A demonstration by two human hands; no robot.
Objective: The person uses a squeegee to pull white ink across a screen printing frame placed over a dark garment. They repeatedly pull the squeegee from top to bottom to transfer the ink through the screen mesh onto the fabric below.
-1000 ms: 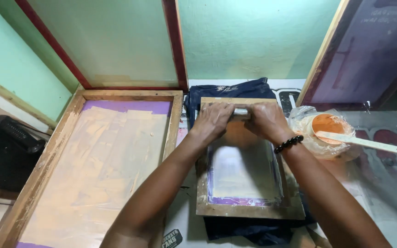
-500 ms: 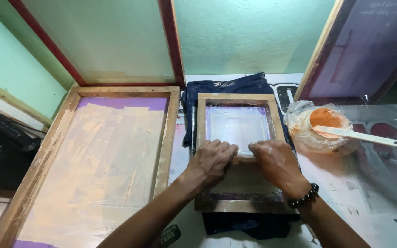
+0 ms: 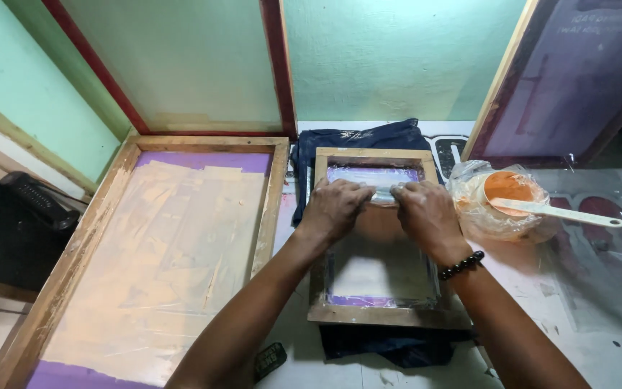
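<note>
A small wooden screen-printing frame (image 3: 383, 315) lies flat on a dark blue garment (image 3: 354, 138) on the table. Both my hands grip a squeegee (image 3: 383, 195) across the frame's mesh, in its far half. My left hand (image 3: 335, 207) holds the squeegee's left end, and my right hand (image 3: 426, 212), with a black bead bracelet on the wrist, holds its right end. Pale ink covers the mesh behind and in front of the squeegee.
A large wooden screen frame (image 3: 66, 274) with purple-edged mesh lies to the left. An orange ink pot in a plastic bag (image 3: 507, 189) with a white spatula (image 3: 563, 212) sits to the right. Red-framed (image 3: 276, 72) and wooden-framed screens (image 3: 498, 94) lean against the green wall.
My hands and the squeegee went from the frame's far edge toward me to mid-frame, then back up into the far half now.
</note>
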